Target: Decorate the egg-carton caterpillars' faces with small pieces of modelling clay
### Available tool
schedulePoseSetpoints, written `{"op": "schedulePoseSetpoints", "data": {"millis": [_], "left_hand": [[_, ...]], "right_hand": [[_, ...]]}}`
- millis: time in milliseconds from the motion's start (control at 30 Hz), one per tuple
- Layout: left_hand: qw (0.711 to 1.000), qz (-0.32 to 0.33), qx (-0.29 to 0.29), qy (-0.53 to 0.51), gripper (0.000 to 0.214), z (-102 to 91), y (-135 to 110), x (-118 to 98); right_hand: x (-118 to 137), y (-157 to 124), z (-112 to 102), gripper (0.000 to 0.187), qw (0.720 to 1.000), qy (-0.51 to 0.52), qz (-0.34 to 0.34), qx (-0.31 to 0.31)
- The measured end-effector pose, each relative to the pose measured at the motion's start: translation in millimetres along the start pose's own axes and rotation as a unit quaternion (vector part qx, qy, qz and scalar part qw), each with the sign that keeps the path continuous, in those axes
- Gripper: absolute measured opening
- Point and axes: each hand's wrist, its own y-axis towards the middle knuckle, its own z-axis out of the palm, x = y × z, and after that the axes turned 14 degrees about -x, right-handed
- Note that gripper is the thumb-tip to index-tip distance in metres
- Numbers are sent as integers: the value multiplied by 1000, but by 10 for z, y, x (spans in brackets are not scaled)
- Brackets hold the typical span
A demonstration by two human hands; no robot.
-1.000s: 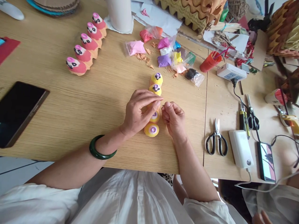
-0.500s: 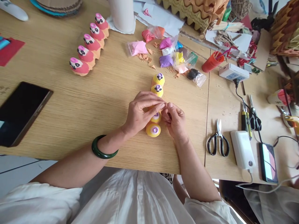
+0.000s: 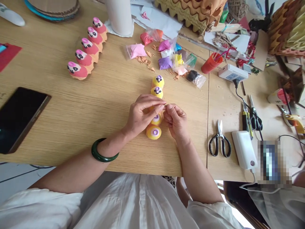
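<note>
A row of yellow egg-carton figures (image 3: 155,108) with purple and black faces lies on the wooden table (image 3: 71,105). My left hand (image 3: 142,113) rests over the middle of that row, thumb and fingers pinched together. My right hand (image 3: 175,121) is beside it, fingers curled, its fingertips meeting those of the left hand above the row. Whatever is pinched between them is too small to make out. A green bangle (image 3: 103,152) sits on my left wrist.
A pink figure row (image 3: 87,49) lies at the far left, bags of coloured clay (image 3: 166,55) behind the hands, a dark phone (image 3: 19,116) at left. Scissors (image 3: 219,141), a white power bank (image 3: 243,153), a power strip (image 3: 233,73) and a red cup (image 3: 210,64) lie right.
The two hands have stayed over the yellow row, fingertips drawing together and shifting only slightly. The view has drifted a little.
</note>
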Motion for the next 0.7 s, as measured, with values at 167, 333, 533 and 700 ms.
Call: {"op": "schedulePoseSetpoints", "data": {"millis": [167,333,533,700], "left_hand": [[1000,-6,-12,-4,10,12,-20,30],[1000,-4,-12,11,11,-2,-8,36],[999,-34,-7,9,16,-1,-17,9],[999,-36,-3,10,16,3,-21,-27]], "right_hand": [[-8,-7,4,47,1000,2,-11,17],[-62,4,0,49,1000,-15,-16,11],[-77,17,-2,48,1000,-8,-15,3],[-63,7,12,48,1000,-6,-10,0]]}}
